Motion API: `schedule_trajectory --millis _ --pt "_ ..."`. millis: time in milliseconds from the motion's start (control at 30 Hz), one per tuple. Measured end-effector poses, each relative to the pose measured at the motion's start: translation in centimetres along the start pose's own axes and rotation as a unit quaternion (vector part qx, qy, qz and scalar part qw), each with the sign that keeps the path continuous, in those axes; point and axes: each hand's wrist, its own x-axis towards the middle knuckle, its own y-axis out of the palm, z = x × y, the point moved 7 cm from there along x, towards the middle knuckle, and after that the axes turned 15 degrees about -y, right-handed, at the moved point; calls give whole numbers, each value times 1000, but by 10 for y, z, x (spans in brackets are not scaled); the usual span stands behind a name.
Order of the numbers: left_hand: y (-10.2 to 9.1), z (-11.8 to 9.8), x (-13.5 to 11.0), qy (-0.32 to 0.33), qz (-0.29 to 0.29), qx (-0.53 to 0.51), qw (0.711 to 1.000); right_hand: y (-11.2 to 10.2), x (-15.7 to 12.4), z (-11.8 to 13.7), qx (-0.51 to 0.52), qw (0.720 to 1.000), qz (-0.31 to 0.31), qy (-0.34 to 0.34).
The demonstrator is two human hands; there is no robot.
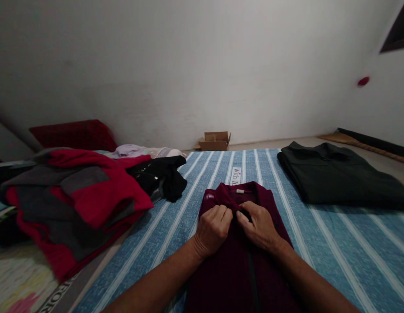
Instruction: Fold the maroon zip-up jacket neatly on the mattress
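Observation:
A maroon jacket [221, 278] with a dark front zipper lies on the blue-and-white striped sheet [175, 230], its collar facing away from me. White letters show on its left shoulder area and a small white label sits inside the collar. My left hand [215, 226] is closed on the jacket just below the collar, fingers curled into the cloth. Beside it, my right hand [258, 224] pinches the jacket's front edge near the top of the zipper. What exactly lies between the fingertips is partly hidden.
To the right lies a folded dark green garment [342, 174]. On the left are a heaped red-and-grey jacket [87, 195] and black clothing [169, 174]. A small open cardboard box [215, 141] stands by the wall, and a dark red object [74, 134] is behind the heap.

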Motion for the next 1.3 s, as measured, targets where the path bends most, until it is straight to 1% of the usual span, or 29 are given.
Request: schedule_trajectory --millis 67,167,367,467,567,633,667,733,800,867,933,1000,1100,1300 --pt "-1 -1 -1 7 -2 -11 1000 1 0 -2 -6 1000 3 17" --pt "-3 -1 -1 15 8 -33 999 3 0 -5 -49 998 6 46" --pt "-5 2 -6 22 48 -111 992 6 -1 -5 -78 996 2 32" --pt "-4 11 -5 7 73 -160 984 8 -2 -6 -84 996 3 23" --pt "-1 28 8 -45 105 -184 976 9 -2 -7 -90 996 10 19" --pt "5 38 24 -71 149 -182 969 10 -2 -7 -92 995 14 19" --pt "9 39 34 -65 184 -179 964 10 -2 -6 -91 996 16 18" --pt "18 34 50 -9 275 -171 946 10 -2 -5 -84 996 19 11" --pt "27 26 63 42 365 -151 918 10 -2 -4 -80 996 25 6" --pt "35 21 71 58 434 -105 893 11 -2 -4 -86 996 32 3" --pt "41 18 75 63 475 -58 876 11 -2 -4 -95 995 37 0" --pt "43 15 77 70 493 -26 867 12 -2 -5 -100 994 38 1" --pt "44 13 78 71 502 0 862 14 -3 -6 -99 994 38 4" --pt "45 15 80 76 471 -1 879 16 -4 -8 -96 995 33 2"
